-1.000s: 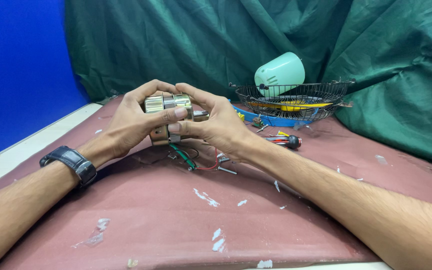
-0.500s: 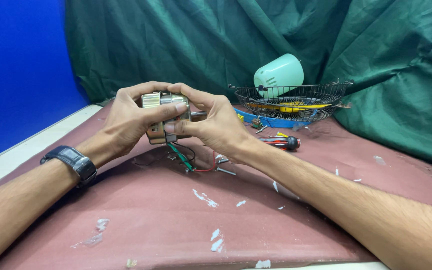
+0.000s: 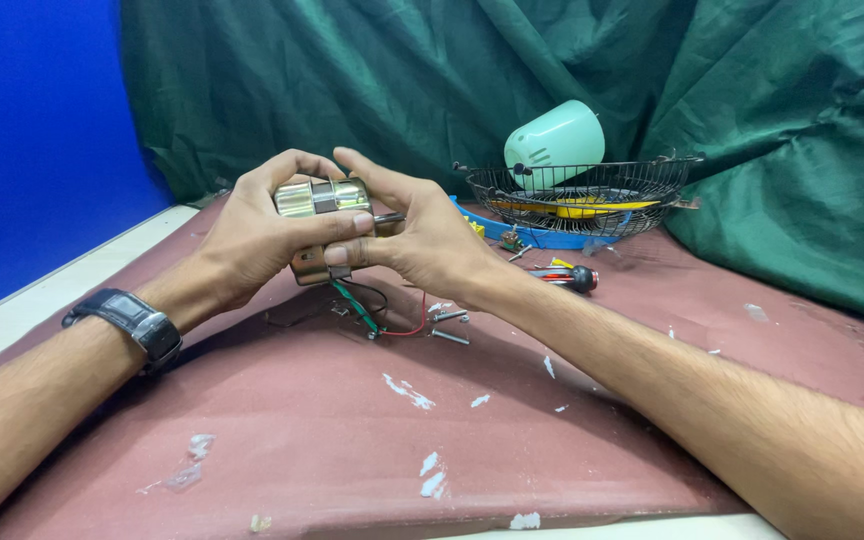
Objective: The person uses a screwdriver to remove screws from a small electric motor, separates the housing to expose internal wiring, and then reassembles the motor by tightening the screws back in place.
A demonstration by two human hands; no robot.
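While both hands, left hand (image 3: 252, 235) and right hand (image 3: 422, 240), clamp the small metal motor (image 3: 322, 198), it appears heavy, rigid; trailing wires (image 3: 372, 315) look fragile, so grip the casing.

Screens: one only, the small dark rectangular face of a black wristwatch (image 3: 137, 318), worn on the left wrist at lower left, just above the maroon worktop (image 3: 332, 440); the face is tilted toward the camera and appears unlit, so nothing can be made out on it; packages, labels and signs: none visible anywhere on the worktop or against the backdrop.
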